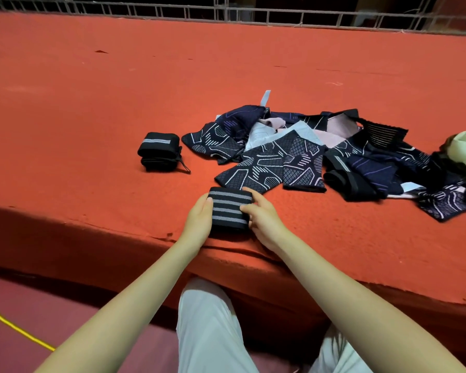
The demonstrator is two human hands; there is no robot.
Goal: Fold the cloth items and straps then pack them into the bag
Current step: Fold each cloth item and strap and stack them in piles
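We had the left hand (199,220) and right hand (262,220) clamped on the 2 ends of the folded strap (229,210) at the table (92,103) edge; it looked soft, light, springy, so we'd grip across the fold.

Folded grey-striped black strap (229,211), patterned cloth pile (307,154) behind
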